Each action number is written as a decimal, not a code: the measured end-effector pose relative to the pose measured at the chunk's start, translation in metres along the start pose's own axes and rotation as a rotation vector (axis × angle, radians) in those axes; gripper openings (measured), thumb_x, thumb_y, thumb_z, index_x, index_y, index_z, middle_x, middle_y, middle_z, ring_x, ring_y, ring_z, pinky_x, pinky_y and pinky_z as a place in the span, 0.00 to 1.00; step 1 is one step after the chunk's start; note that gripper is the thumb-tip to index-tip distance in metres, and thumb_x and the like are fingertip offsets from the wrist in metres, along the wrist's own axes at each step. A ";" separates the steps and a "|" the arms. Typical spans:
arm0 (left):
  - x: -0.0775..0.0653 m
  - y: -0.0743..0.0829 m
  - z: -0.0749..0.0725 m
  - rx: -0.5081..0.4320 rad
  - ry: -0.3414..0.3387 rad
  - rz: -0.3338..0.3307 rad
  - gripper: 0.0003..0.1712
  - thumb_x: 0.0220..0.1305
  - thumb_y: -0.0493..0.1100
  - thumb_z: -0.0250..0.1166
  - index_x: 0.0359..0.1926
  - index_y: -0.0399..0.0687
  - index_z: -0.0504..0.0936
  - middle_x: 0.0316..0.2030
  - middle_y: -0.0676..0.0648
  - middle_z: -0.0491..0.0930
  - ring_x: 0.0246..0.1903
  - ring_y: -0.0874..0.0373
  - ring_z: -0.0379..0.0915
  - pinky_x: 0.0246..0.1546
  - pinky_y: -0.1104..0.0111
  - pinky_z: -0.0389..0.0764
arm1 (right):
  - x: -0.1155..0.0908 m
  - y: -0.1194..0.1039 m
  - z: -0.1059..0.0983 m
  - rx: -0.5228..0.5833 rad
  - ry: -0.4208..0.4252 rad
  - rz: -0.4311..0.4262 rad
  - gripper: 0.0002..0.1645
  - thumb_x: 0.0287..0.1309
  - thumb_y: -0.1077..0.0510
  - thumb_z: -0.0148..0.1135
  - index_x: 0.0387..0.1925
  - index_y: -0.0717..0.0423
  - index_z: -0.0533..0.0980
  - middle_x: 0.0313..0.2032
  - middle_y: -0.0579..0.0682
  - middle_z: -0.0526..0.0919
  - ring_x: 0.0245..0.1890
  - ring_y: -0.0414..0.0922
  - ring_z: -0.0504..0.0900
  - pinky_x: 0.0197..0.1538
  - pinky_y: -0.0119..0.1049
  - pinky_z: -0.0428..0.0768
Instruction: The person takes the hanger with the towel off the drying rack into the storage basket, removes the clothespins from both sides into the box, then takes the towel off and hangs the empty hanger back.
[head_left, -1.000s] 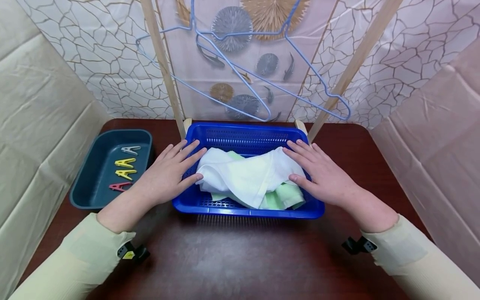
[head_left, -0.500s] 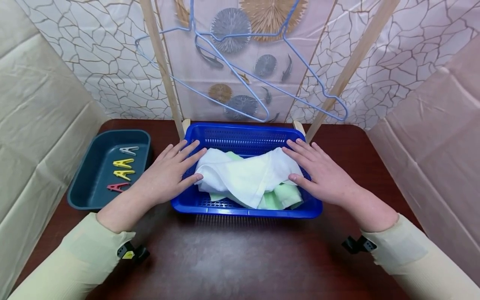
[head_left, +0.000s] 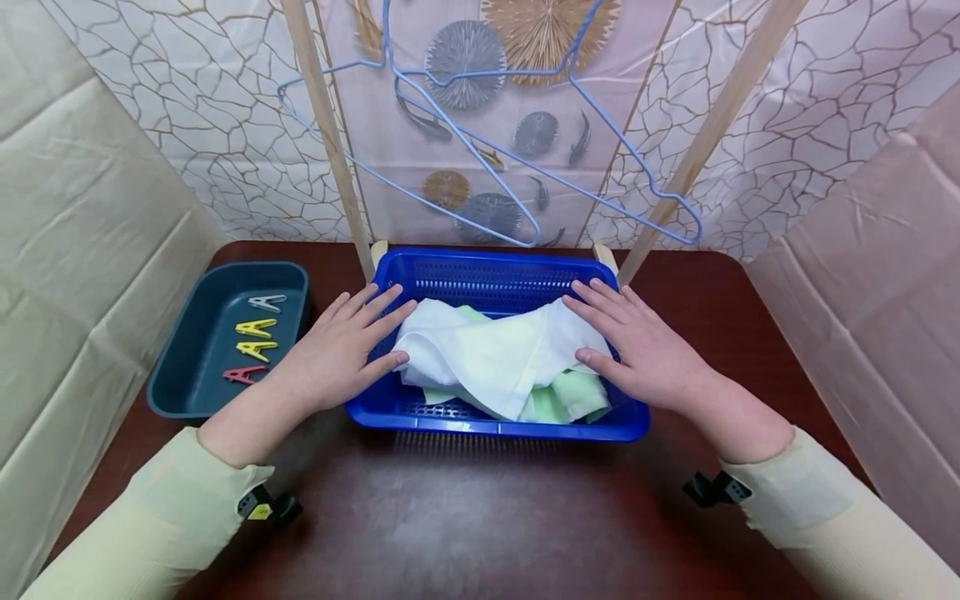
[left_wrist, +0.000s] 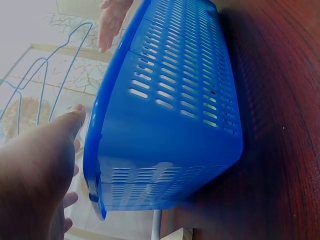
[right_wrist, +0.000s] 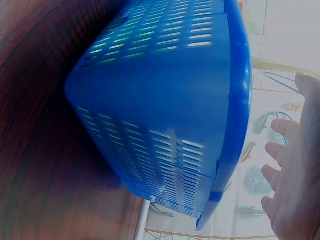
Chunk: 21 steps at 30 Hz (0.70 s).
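Observation:
A blue slotted plastic basket (head_left: 495, 428) stands on the dark wooden table. Inside it lies a white cloth (head_left: 487, 350), bunched over a light green cloth (head_left: 573, 396). My left hand (head_left: 341, 354) is held palm down over the basket's left side, fingers straight and spread. Over the right side my right hand (head_left: 637, 346) mirrors it, also with straight fingers. In the left wrist view the left hand (left_wrist: 47, 160) is at rim height beside the basket wall (left_wrist: 165, 100). The right wrist view has the right hand (right_wrist: 295, 165) just outside the rim, holding nothing.
A dark teal tray (head_left: 180, 367) at the left holds a grey clothespin (head_left: 267, 302), two yellow clothespins (head_left: 257, 327) and a red clothespin (head_left: 243, 375). Light blue hangers (head_left: 465, 142) hang above the basket between wooden posts (head_left: 330, 142). Fabric walls enclose the table.
Both hands keep their pose above the basket. The head view shifts slightly; the cloths and clothespins stay where they were.

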<state>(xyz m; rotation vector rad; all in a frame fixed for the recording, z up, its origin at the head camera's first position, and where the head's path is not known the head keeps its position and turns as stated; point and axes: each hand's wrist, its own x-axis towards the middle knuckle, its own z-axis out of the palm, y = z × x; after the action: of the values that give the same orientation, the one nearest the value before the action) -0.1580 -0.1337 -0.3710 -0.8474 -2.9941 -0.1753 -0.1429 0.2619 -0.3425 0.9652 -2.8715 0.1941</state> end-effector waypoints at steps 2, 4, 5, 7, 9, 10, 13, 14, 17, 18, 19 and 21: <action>0.000 0.000 0.000 0.003 -0.002 -0.002 0.42 0.59 0.73 0.43 0.69 0.77 0.37 0.72 0.59 0.37 0.71 0.51 0.32 0.68 0.50 0.39 | 0.000 0.001 0.001 0.004 -0.001 -0.002 0.39 0.62 0.35 0.45 0.71 0.38 0.48 0.72 0.42 0.45 0.72 0.43 0.38 0.70 0.50 0.42; 0.000 0.000 0.001 0.007 0.000 -0.002 0.42 0.59 0.73 0.43 0.69 0.77 0.37 0.72 0.59 0.37 0.71 0.51 0.32 0.68 0.50 0.40 | 0.000 0.001 0.001 0.003 -0.003 0.001 0.39 0.62 0.35 0.45 0.71 0.37 0.47 0.72 0.42 0.45 0.72 0.43 0.38 0.70 0.50 0.42; 0.000 0.000 0.001 0.008 0.003 0.000 0.42 0.59 0.73 0.43 0.69 0.77 0.37 0.72 0.58 0.37 0.71 0.51 0.33 0.68 0.49 0.40 | 0.001 0.002 0.001 0.002 -0.001 0.001 0.39 0.62 0.35 0.45 0.71 0.37 0.47 0.72 0.42 0.45 0.72 0.43 0.38 0.70 0.50 0.42; 0.000 0.000 0.001 0.008 0.007 -0.001 0.42 0.59 0.73 0.43 0.70 0.76 0.37 0.72 0.59 0.37 0.71 0.51 0.32 0.68 0.50 0.40 | 0.001 0.002 0.001 0.003 0.001 0.001 0.39 0.62 0.35 0.45 0.71 0.38 0.48 0.72 0.42 0.45 0.72 0.44 0.38 0.70 0.49 0.42; 0.000 0.000 0.001 0.006 0.009 -0.002 0.42 0.59 0.73 0.44 0.70 0.76 0.38 0.72 0.59 0.37 0.71 0.52 0.31 0.68 0.50 0.39 | 0.001 0.003 0.002 0.003 0.002 -0.001 0.39 0.62 0.35 0.45 0.71 0.39 0.48 0.72 0.43 0.45 0.72 0.44 0.39 0.70 0.49 0.42; 0.000 0.000 0.001 0.005 0.007 -0.004 0.42 0.59 0.73 0.44 0.70 0.76 0.38 0.72 0.59 0.36 0.71 0.52 0.31 0.68 0.50 0.39 | 0.001 0.003 0.002 0.005 0.002 -0.003 0.39 0.63 0.35 0.45 0.71 0.39 0.48 0.72 0.43 0.45 0.72 0.44 0.39 0.70 0.49 0.42; -0.001 0.000 0.001 0.007 0.005 -0.006 0.42 0.59 0.73 0.43 0.70 0.76 0.38 0.72 0.59 0.36 0.71 0.52 0.30 0.68 0.50 0.39 | 0.002 0.004 0.003 0.007 0.000 -0.009 0.39 0.63 0.35 0.45 0.71 0.40 0.49 0.72 0.43 0.45 0.72 0.44 0.39 0.70 0.49 0.42; -0.001 0.000 0.001 0.011 0.005 -0.006 0.42 0.59 0.73 0.42 0.70 0.76 0.38 0.72 0.59 0.36 0.71 0.53 0.30 0.68 0.50 0.39 | 0.002 0.004 0.003 0.007 0.000 -0.009 0.39 0.62 0.35 0.45 0.71 0.40 0.49 0.72 0.43 0.45 0.72 0.44 0.38 0.70 0.50 0.42; -0.001 -0.001 0.001 0.016 0.005 -0.005 0.41 0.59 0.74 0.41 0.70 0.76 0.38 0.72 0.59 0.36 0.71 0.53 0.30 0.68 0.50 0.40 | 0.003 0.005 0.004 0.010 0.004 -0.014 0.39 0.62 0.35 0.45 0.71 0.40 0.49 0.72 0.44 0.46 0.72 0.44 0.38 0.70 0.49 0.41; -0.001 -0.001 0.001 0.017 0.006 -0.004 0.41 0.59 0.74 0.41 0.70 0.76 0.38 0.72 0.59 0.36 0.71 0.52 0.31 0.68 0.49 0.40 | 0.003 0.005 0.005 0.012 0.005 -0.014 0.39 0.62 0.35 0.45 0.71 0.40 0.49 0.72 0.44 0.46 0.72 0.44 0.38 0.70 0.49 0.40; -0.001 0.000 0.001 0.016 0.004 -0.005 0.41 0.59 0.74 0.41 0.70 0.76 0.38 0.72 0.59 0.36 0.71 0.52 0.31 0.68 0.49 0.40 | 0.003 0.005 0.005 0.015 0.006 -0.014 0.39 0.62 0.35 0.45 0.71 0.39 0.49 0.72 0.43 0.46 0.72 0.44 0.39 0.70 0.49 0.40; -0.001 0.000 0.002 0.016 0.000 -0.006 0.41 0.59 0.73 0.42 0.70 0.76 0.38 0.72 0.58 0.37 0.71 0.52 0.31 0.68 0.49 0.40 | 0.003 0.004 0.007 0.028 0.003 -0.013 0.39 0.62 0.35 0.45 0.71 0.39 0.49 0.72 0.43 0.46 0.72 0.45 0.39 0.70 0.49 0.40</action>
<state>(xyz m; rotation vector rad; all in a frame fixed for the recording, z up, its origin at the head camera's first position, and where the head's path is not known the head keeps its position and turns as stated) -0.1571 -0.1342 -0.3726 -0.8366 -2.9946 -0.1515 -0.1481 0.2628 -0.3493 0.9875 -2.8664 0.2346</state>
